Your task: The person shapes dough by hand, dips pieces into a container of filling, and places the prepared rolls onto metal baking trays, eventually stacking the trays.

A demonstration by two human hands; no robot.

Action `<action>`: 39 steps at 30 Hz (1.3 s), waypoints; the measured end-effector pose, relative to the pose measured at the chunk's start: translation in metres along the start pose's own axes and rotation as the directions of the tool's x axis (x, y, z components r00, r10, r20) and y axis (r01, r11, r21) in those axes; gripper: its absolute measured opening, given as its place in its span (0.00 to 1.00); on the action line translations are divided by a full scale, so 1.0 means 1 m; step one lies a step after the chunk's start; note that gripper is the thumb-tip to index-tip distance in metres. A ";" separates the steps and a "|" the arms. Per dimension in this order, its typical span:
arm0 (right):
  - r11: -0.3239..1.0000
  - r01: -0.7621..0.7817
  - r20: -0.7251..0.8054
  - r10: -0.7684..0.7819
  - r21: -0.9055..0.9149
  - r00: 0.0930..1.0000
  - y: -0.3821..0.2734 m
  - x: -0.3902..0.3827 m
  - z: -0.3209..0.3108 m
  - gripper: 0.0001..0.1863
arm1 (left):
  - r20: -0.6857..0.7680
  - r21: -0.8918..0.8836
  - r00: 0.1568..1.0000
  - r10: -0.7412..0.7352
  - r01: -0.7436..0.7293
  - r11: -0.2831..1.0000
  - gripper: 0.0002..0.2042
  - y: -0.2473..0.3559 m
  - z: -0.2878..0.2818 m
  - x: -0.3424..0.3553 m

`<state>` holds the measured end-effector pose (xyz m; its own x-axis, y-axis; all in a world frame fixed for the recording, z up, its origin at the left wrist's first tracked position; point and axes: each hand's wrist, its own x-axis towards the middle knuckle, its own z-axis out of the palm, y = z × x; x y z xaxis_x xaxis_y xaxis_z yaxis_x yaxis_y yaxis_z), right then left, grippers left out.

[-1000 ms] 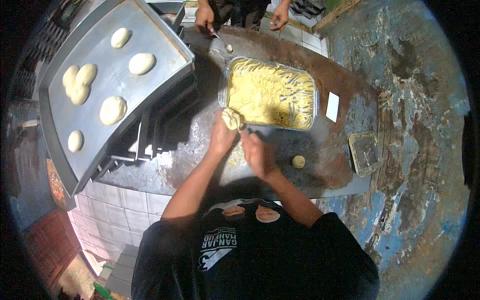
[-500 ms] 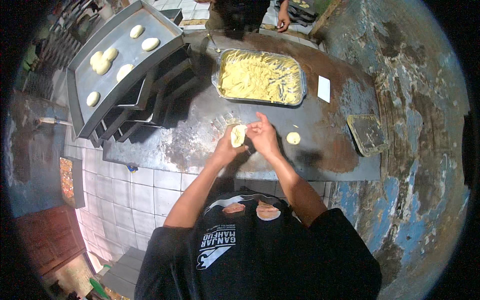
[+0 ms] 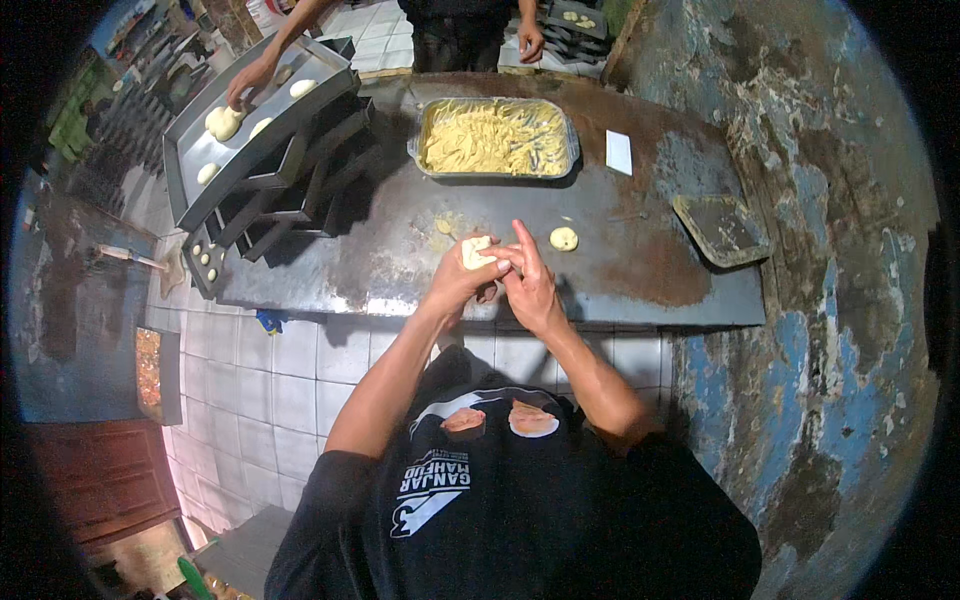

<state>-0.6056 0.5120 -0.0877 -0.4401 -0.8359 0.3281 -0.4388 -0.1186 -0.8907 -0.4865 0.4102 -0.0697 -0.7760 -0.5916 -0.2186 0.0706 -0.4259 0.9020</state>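
A soft piece of pale dough lies cupped in my left hand, whose fingers curl round it above the near side of the metal table. My right hand meets it from the right, thumb and bent fingers pressed at the dough's edge while the index finger points up and away. Part of the dough is hidden by the fingers. Just right of my hands a round dough ball rests on the table. Beyond them stands a rectangular metal pan of creamy yellow filling.
Stacked metal trays stand at the left, the top one bearing several dough balls. A co-worker's hand reaches into it across the table. A white card and a crusted shallow tray lie on the right, near the peeling wall.
My right fingers have closed in over the dough, which shows less now. A co-worker's arm has come in over the top tray and touches dough there. The whole view has shifted slightly.
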 end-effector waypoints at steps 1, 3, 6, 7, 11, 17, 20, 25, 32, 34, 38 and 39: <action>0.997 -0.049 0.004 0.050 -0.058 0.999 -0.001 -0.004 -0.004 0.33 | -0.040 0.120 0.999 -0.004 0.009 0.993 0.18 0.005 0.005 -0.009; 0.995 -0.046 -0.064 0.041 -0.084 0.997 0.009 -0.015 -0.002 0.32 | -0.072 0.251 0.997 -0.008 0.026 0.968 0.18 0.000 0.011 -0.019; 0.936 -0.225 -0.200 0.283 0.269 0.938 0.006 -0.018 0.007 0.33 | -0.179 0.457 0.936 0.304 -0.195 0.868 0.23 0.004 0.031 -0.025; 0.938 -0.213 -0.205 0.273 0.272 0.940 0.003 -0.016 0.009 0.33 | -0.174 0.462 0.933 0.315 -0.205 0.863 0.23 0.004 0.033 -0.024; 0.742 -0.146 -0.250 0.393 0.654 0.885 -0.003 0.000 -0.007 0.39 | -0.065 0.480 0.914 0.399 -0.322 0.816 0.21 0.003 0.025 -0.021; 0.920 0.291 0.300 -0.209 -0.262 0.931 -0.057 0.003 -0.001 0.26 | 0.141 0.884 0.961 0.239 -0.231 0.407 0.18 0.027 -0.021 -0.050; 0.983 0.179 0.204 -0.186 0.049 0.961 -0.067 0.004 0.017 0.26 | 0.099 0.864 0.952 0.290 -0.227 0.450 0.17 0.027 -0.051 -0.067; 0.735 -0.394 0.474 0.113 0.551 0.873 -0.051 0.036 0.049 0.32 | -0.104 0.634 0.934 0.341 -0.202 0.747 0.27 0.051 -0.059 -0.092; 0.923 -0.062 0.371 -0.091 0.381 0.924 -0.107 0.083 0.125 0.26 | -0.273 0.367 0.925 0.263 -0.153 0.918 0.21 0.090 -0.120 -0.100; 0.911 0.369 0.049 -0.383 0.182 0.922 -0.098 0.095 0.156 0.29 | -0.303 0.153 0.894 0.332 -0.298 0.942 0.26 0.109 -0.144 -0.096; 0.868 0.481 0.139 -0.495 0.125 0.858 -0.127 0.119 0.234 0.29 | -0.282 -0.193 0.885 0.370 -0.430 0.882 0.33 0.153 -0.177 -0.090; 0.861 0.495 0.161 -0.509 0.120 0.846 -0.134 0.130 0.254 0.29 | -0.302 -0.190 0.861 0.409 -0.474 0.860 0.34 0.164 -0.190 -0.090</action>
<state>-0.4051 0.2833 -0.0054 -0.0229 -0.7329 0.6800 -0.5015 -0.5800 -0.6420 -0.2862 0.2633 0.0267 -0.4502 -0.8903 0.0679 0.5479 -0.2154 0.8083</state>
